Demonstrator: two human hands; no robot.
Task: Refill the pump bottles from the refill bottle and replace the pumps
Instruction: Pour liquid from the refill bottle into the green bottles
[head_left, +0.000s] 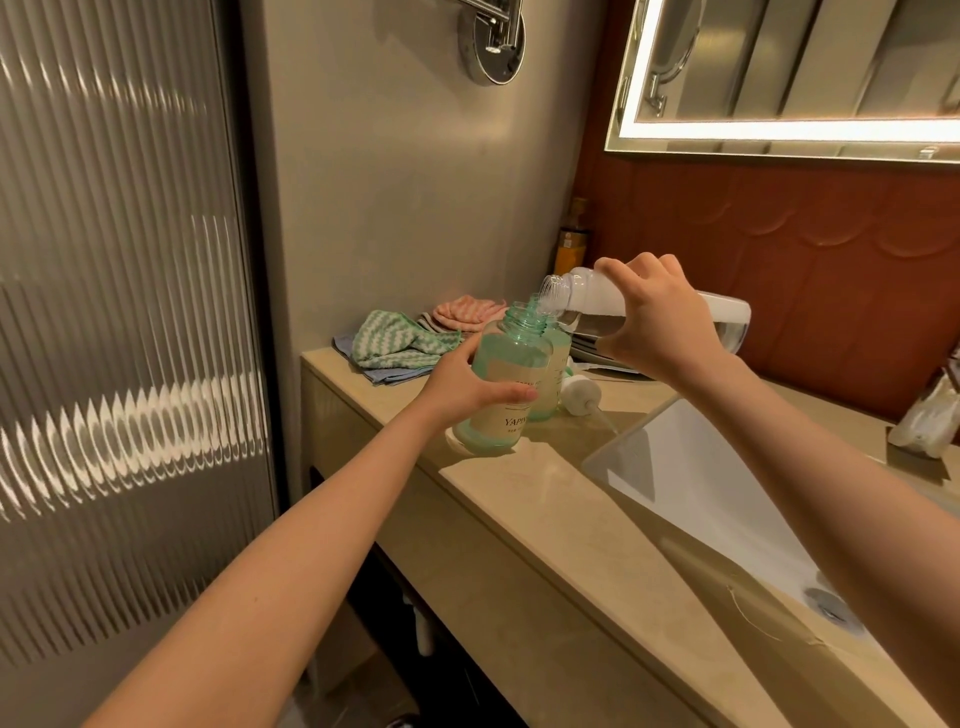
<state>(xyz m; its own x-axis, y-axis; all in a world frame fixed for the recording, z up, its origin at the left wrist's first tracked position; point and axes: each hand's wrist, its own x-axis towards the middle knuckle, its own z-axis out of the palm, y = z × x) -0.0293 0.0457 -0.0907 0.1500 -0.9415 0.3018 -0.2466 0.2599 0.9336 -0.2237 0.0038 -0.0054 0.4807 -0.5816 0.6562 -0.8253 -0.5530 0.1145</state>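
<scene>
Over the worktop (519, 493) left of the sink (701, 467), our right hand (654, 322) wraps its fingers round the tipped refill bottle (727, 322); our left hand (462, 384) clasps the tilted pump bottle (511, 374). Their mouths barely overlap, so any wobble could spill liquid, we judge.

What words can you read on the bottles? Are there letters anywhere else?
"YAPIN": on the label of the front green bottle, held by the left hand; the rest curves out of sight.
Small line beneath it: too blurred to read.
Label on the rear green bottle: mostly hidden, unreadable.
Label on the amber bottle by the wall: too blurred.
Refill bottle in the right hand: no text visible.
</scene>
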